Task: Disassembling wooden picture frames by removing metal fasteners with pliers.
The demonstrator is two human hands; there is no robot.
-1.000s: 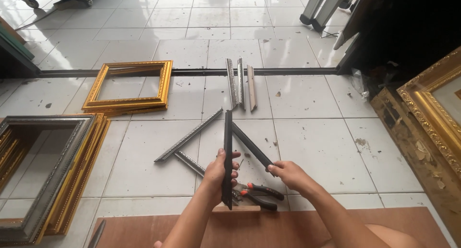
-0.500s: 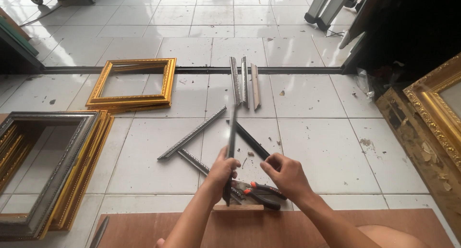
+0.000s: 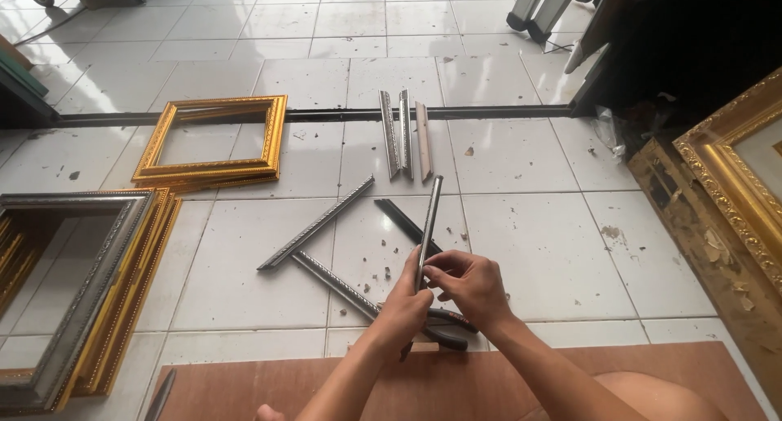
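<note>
My left hand [image 3: 404,313] grips the lower part of a long grey frame moulding strip [image 3: 428,217], which points up and away from me, tilted a little right. My right hand [image 3: 471,284] has its fingers curled on the same strip from the right. Under both hands a pair of dark-handled pliers [image 3: 450,326] lies on the tiled floor. Just beyond my hands lie three more strips: a dark one [image 3: 401,217] and two silver ones [image 3: 318,222] [image 3: 336,284] forming a loose angle.
Three short moulding pieces [image 3: 404,134] lie side by side further out. A gold frame [image 3: 213,141] rests at the left, a stack of silver and gold frames [image 3: 81,291] at the far left, an ornate gold frame [image 3: 733,177] at the right. A brown board [image 3: 456,382] lies nearest me.
The strip has tilted from nearly upright to leaning right. My right hand has moved from the pliers up onto the strip, beside the left hand.
</note>
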